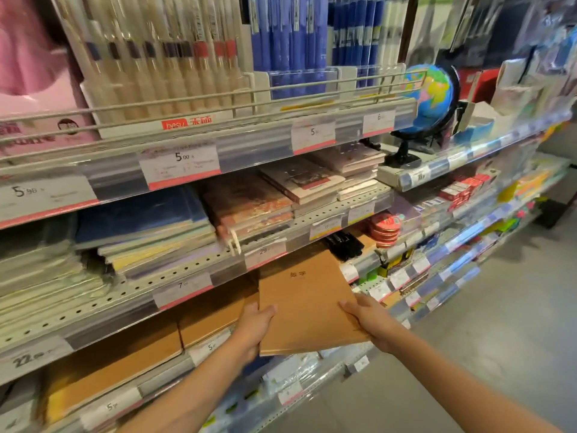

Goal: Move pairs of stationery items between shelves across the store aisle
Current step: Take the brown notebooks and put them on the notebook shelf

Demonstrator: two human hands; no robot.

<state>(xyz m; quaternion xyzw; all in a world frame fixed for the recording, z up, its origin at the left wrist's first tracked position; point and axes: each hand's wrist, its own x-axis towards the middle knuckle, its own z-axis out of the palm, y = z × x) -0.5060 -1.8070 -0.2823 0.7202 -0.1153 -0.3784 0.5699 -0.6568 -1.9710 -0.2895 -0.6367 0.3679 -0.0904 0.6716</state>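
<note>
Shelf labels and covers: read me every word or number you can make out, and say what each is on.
"besy": red brand tag under the pens.
"5.00": price label, upper rail.
"7": price label, lower rail.
"29": price label.
"22": price label.
Two printed characters on the brown notebook: too blurred. Remaining labels: unreadable.

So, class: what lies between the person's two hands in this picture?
In the head view, brown kraft notebooks span the gap; the left hand and right hand grip opposite edges.

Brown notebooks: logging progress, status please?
Left hand and right hand both grip the brown notebooks. Far edge under the shelf lip. Nothing blocking.
</note>
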